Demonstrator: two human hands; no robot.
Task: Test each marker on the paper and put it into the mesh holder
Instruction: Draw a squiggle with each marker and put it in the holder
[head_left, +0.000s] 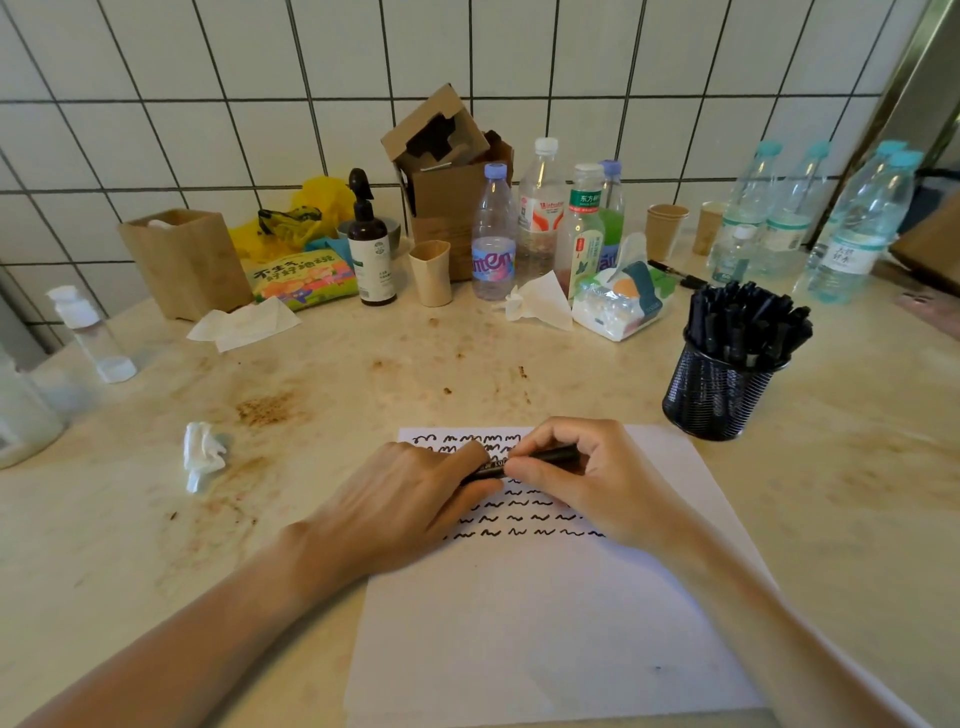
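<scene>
While the left hand (410, 499) grips one end of the black marker (540, 460) and the right hand (587, 478) pinches the other, both held just above the scribbled rows on the paper (519, 623), this looks like the cap coming off or going back on. A straight pull or push along the barrel should keep ink off the fingers. Further right, the mesh holder (714, 400) stands on the surface (363, 374), crowded with markers, so the next one needs a gap.
</scene>
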